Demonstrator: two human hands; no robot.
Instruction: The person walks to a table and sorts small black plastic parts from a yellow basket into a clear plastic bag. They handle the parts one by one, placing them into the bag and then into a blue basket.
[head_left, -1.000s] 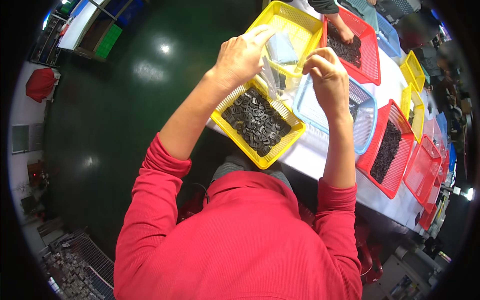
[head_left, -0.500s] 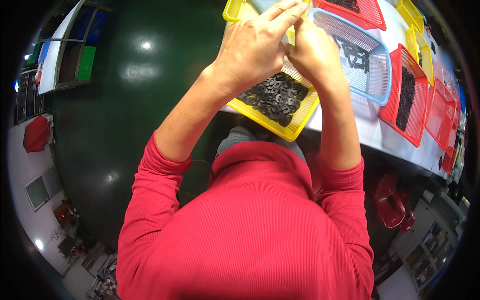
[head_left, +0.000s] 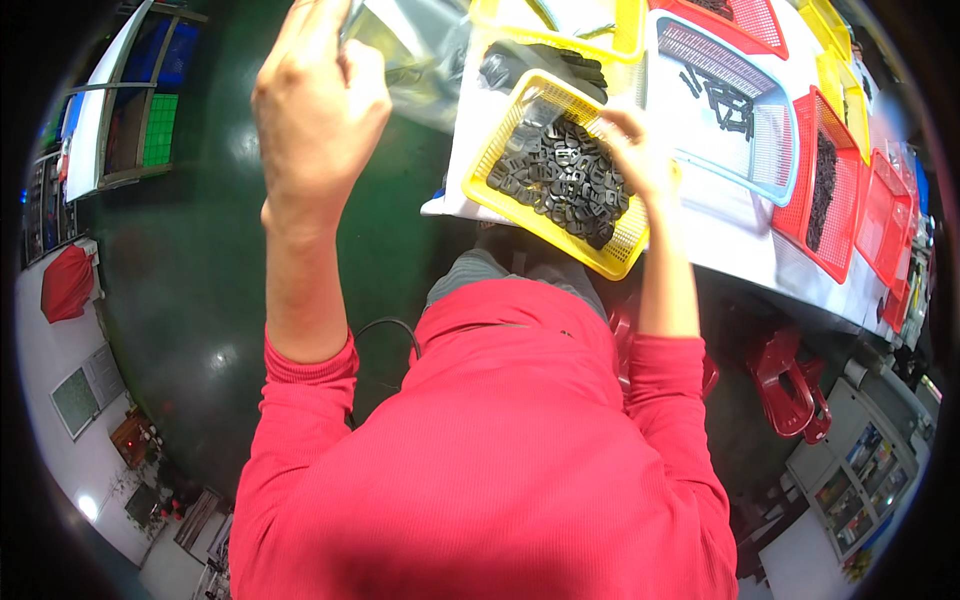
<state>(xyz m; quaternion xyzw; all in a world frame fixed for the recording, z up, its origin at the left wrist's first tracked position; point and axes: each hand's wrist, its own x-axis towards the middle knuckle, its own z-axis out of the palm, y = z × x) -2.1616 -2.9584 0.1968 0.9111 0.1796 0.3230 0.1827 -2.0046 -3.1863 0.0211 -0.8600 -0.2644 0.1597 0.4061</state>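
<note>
A white worktop [head_left: 740, 250] runs across the far right of the scene, above a dark green floor [head_left: 180, 250]. On it stand mesh baskets in a row: red baskets [head_left: 840, 170] to the right, one with a strip of small dark parts, a pale blue basket [head_left: 730, 110] with a few black pieces scattered in it, and further yellow baskets [head_left: 600, 25] at the far edge. Nearest the person, tilted over the worktop's near edge, sits a yellow basket [head_left: 520, 205] heaped with small black plastic parts [head_left: 560, 175].

The left hand [head_left: 315, 100] is raised well to the left of that basket, fingers closed into a fist that grips the top of a clear plastic bag [head_left: 420, 55]; the bag hangs to the right of the fist, reaching toward the worktop's edge.

The right hand [head_left: 630, 150] lies at the right rim of the yellow basket, fingers curled down among the black parts. Whether they have pinched any piece cannot be made out.

Red stools [head_left: 790, 385] stand under the worktop on the near right.
</note>
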